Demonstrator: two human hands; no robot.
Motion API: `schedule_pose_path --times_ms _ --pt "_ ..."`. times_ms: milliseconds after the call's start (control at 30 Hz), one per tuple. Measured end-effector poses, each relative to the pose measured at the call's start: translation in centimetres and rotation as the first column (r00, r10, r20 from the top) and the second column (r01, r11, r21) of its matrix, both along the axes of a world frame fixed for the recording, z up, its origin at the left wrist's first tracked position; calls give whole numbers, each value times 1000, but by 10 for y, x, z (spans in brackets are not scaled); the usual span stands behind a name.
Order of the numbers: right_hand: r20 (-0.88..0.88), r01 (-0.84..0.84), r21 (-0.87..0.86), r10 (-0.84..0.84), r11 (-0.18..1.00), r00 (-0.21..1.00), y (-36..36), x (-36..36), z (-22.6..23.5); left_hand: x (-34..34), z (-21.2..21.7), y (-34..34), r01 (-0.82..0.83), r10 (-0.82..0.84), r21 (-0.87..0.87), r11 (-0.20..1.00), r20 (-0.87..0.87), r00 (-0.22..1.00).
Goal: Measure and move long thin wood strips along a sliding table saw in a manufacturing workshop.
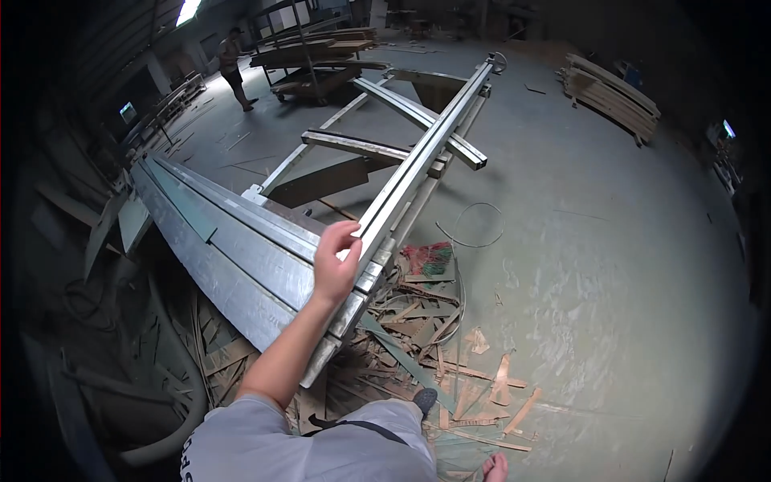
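Observation:
My left hand reaches forward and grips the near part of a long grey metal rail, fingers curled over its top edge. The rail runs away from me to the upper right, atop a metal frame with cross bars. To the left of the hand lies a long, sloping grey sheet-metal machine bed. My right hand is out of the picture. My grey shirt and bare feet show at the lower edge.
Wood scraps and strips litter the concrete floor by my feet, with a red and green bundle and a wire loop. Stacked boards lie far right. A cart of boards and another person stand at the back.

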State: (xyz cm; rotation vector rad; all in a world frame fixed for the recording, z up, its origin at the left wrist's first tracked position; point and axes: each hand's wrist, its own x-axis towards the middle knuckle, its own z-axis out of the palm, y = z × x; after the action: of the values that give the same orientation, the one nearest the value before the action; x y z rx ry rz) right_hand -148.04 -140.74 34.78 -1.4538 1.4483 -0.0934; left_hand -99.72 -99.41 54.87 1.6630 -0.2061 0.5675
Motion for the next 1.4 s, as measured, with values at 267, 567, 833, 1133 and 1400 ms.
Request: schedule_pose_path --times_ms 267,567,833,1133,1400 --pt "119 169 25 -171 985 978 -141 21 -3 -44 -5 -264 736 -691 284 614 -257 676" --pt "38 16 90 -20 996 999 -353 123 -41 -36 -112 -484 992 -764 -111 -58 -635 -116" --pt "-89 -22 104 31 994 996 -567 174 -26 25 -255 -464 723 165 275 633 -961 221" --pt "195 -77 96 57 992 979 -736 527 60 18 -287 -521 53 -11 -14 998 -999 -42" --pt "-4 -340 98 342 935 940 -823 676 20 259 -328 -665 795 133 -52 605 -977 -165"
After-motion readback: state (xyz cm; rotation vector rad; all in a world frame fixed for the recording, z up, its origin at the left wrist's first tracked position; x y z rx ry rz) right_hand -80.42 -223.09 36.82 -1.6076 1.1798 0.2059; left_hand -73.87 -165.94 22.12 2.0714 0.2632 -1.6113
